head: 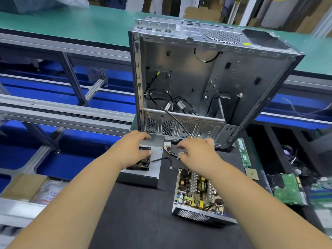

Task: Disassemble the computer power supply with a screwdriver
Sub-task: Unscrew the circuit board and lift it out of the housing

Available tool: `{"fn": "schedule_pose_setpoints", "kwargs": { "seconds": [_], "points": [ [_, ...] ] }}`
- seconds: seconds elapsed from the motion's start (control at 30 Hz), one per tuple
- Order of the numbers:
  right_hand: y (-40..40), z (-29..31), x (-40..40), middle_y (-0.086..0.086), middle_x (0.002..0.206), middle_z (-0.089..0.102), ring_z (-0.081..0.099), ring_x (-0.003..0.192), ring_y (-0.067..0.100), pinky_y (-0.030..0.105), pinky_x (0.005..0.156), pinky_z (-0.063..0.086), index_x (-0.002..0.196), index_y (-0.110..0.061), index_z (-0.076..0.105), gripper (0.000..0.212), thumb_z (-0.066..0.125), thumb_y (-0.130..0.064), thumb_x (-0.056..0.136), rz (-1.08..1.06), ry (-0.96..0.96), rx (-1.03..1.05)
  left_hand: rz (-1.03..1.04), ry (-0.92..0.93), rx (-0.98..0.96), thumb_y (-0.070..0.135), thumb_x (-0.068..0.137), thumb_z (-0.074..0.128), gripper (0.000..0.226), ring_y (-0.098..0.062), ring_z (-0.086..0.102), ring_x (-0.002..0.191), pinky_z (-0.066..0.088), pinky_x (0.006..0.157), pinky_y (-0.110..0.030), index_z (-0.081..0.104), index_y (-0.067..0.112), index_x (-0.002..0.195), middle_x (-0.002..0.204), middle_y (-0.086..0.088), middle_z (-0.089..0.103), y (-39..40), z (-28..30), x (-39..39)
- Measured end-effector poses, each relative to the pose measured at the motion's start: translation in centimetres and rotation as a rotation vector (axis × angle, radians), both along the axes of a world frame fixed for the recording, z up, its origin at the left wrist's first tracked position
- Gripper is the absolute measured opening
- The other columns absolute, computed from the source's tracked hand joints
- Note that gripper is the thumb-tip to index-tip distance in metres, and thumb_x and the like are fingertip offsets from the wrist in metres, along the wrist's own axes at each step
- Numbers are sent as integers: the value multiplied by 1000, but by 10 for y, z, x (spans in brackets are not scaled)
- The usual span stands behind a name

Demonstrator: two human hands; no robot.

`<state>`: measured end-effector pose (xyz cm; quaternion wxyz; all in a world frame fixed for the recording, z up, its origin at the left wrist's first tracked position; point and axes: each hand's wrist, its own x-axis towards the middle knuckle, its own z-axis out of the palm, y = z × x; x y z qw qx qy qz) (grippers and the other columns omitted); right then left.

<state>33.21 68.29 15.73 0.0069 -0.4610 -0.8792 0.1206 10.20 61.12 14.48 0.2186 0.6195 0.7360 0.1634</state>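
Lying flat, the opened power supply [198, 193] runs lengthwise away from the person.

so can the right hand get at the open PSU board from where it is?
Probably yes. The right hand is at the cable bundle just beyond the board, which lies uncovered under that forearm. Nothing sits over it; pulling the hand back should reach it.

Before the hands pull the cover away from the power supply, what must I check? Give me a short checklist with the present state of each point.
1. Left hand rests on the fan cover: ok.
2. Right hand is at the cable bundle: ok; grip cannot tell.
3. Fan wire free of the circuit board: cannot tell.
4. Cover is lifted off the board: ok.
5. Screwdriver within reach: cannot tell, none visible.
6. Computer case stands behind, apart: ok.
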Motion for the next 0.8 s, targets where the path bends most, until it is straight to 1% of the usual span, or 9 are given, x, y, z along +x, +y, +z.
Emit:
{"fn": "schedule_pose_setpoints", "kwargs": {
  "seconds": [0.1, 0.2, 0.3, 0.4, 0.47, 0.53, 0.63, 0.73, 0.8],
  "points": [
    [2, 15, 36, -16, 106, 65, 53, 113, 17, 36, 92, 22, 114, -37, 65, 23, 51, -35, 96, -82, 87, 40, -18, -159, 125, 33, 90, 69, 31, 3, 54, 108, 40, 88, -15, 62, 38, 119, 119, 22, 53, -9, 12, 28],
    [0, 24, 80, -13, 109, 70, 59, 109, 18, 40, 100, 39, 108, -34, 70, 19, 58, -30, 94, -202, 141, 80, -75, -290, 183, 28, 89, 69, 21, 15, 52, 94, 38, 77, -6, 67, 40, 106, 108, 23, 57, -20, 17, 61],
    [-3, 21, 128, -11, 100, 70, 63, 96, 16, 37, 89, 49, 96, -33, 69, 12, 61, -25, 92, -340, 216, -5, -116, -313, 185, 28, 90, 68, 20, 12, 52, 103, 34, 85, -5, 68, 40, 106, 108, 24, 59, -28, 14, 89],
    [-5, 9, 167, -16, 83, 63, 58, 77, 5, 27, 66, 43, 88, -37, 63, 12, 61, -26, 93, -420, 206, -64, -105, -372, 173, 23, 90, 68, 21, 7, 55, 101, 37, 83, -7, 69, 40, 103, 106, 20, 63, -32, 13, 115],
    [-5, -1, 187, -19, 80, 60, 56, 76, 1, 27, 66, 43, 85, -37, 63, 13, 62, -27, 92, -451, 195, -92, -78, -448, 167, 19, 90, 69, 23, 8, 58, 97, 39, 78, -3, 70, 40, 99, 104, 18, 64, -32, 13, 131],
    [-5, -13, 202, -17, 81, 62, 56, 77, 2, 29, 68, 46, 81, -36, 63, 12, 63, -29, 90, -481, 181, -132, -44, -499, 156, 19, 90, 69, 22, 7, 59, 93, 44, 76, -6, 71, 39, 97, 105, 17, 66, -33, 15, 147],
    [-7, -30, 220, -13, 79, 62, 58, 76, 8, 30, 68, 49, 77, -33, 62, 10, 67, -31, 87, -523, 129, -197, -20, -510, 145, 18, 91, 69, 20, 5, 61, 89, 45, 74, -7, 72, 37, 95, 103, 16, 67, -33, 18, 170],
    [-9, -45, 236, -13, 78, 61, 58, 75, 11, 30, 68, 50, 76, -29, 60, 13, 68, -34, 85, -546, 32, -237, -17, -479, 127, 18, 90, 69, 21, 2, 61, 89, 48, 79, -16, 73, 38, 93, 101, 18, 67, -34, 19, 193],
    [-11, -54, 243, -7, 81, 65, 61, 78, 15, 31, 70, 52, 81, -24, 62, 15, 68, -37, 85, -549, -12, -281, -19, -484, 122, 19, 90, 69, 21, 3, 61, 88, 48, 75, -13, 73, 39, 92, 97, 22, 67, -36, 20, 207]
  ]
}}
